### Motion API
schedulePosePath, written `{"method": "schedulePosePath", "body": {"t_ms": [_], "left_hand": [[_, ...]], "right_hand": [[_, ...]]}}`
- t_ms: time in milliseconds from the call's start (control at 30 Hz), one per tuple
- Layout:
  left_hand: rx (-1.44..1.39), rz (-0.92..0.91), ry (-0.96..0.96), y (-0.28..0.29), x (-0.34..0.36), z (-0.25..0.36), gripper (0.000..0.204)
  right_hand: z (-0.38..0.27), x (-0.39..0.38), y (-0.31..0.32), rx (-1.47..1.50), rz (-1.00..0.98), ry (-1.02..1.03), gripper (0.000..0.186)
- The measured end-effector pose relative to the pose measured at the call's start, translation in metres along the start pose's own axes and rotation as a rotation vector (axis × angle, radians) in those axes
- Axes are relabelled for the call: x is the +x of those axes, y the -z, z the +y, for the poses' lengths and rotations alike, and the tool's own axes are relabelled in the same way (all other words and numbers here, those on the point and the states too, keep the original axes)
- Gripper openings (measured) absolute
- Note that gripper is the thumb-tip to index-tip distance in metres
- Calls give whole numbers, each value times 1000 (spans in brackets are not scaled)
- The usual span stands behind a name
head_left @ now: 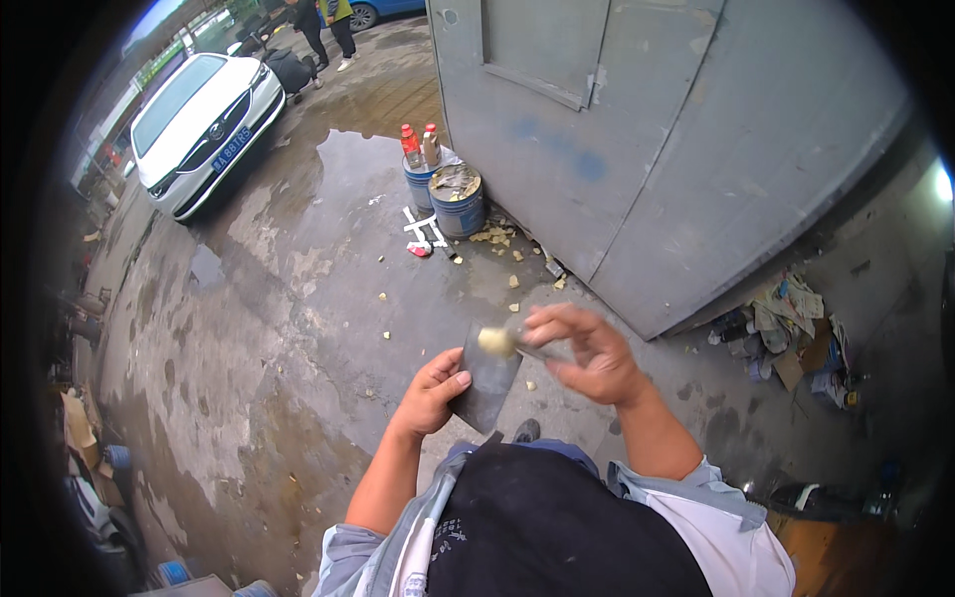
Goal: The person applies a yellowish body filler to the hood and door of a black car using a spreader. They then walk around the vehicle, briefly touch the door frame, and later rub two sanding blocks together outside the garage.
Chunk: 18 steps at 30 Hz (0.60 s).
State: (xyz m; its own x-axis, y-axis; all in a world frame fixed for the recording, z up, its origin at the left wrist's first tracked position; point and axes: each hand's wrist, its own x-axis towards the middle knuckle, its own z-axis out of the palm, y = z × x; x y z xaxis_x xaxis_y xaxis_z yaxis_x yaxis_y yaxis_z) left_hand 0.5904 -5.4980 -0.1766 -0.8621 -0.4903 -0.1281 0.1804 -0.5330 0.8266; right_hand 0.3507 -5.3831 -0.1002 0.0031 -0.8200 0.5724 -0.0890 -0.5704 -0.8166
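In my left hand [431,396] is a dark, flat rectangular plate [489,386], gripped at its left edge with the thumb on top. My right hand [597,360] is closed over the plate's right side, its fingers around a putty scraper [532,344] that is blurred by motion. A lump of pale yellow putty [495,342] sits at the scraper's tip, over the upper part of the plate. Whether the lump touches the plate I cannot tell.
Ahead, two blue buckets [459,215] stand by a grey metal panel wall [657,129], with red-capped bottles [411,149] on the rear one. Yellow scraps [494,236] litter the wet concrete. Crumpled paper [791,308] lies right. A white car [199,119] and people [338,30] are farther off.
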Motion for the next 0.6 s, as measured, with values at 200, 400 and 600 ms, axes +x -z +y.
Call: {"method": "schedulePosePath", "body": {"t_ms": [200, 400, 600], "left_hand": [[130, 65, -88, 37, 45, 23, 40], [173, 120, -83, 105, 108, 14, 41], [94, 170, -171, 151, 156, 33, 43]], "right_hand": [[68, 38, 19, 132, -193, -252, 72], [161, 79, 44, -72, -264, -318, 67], [229, 123, 66, -273, -362, -442, 70]]}}
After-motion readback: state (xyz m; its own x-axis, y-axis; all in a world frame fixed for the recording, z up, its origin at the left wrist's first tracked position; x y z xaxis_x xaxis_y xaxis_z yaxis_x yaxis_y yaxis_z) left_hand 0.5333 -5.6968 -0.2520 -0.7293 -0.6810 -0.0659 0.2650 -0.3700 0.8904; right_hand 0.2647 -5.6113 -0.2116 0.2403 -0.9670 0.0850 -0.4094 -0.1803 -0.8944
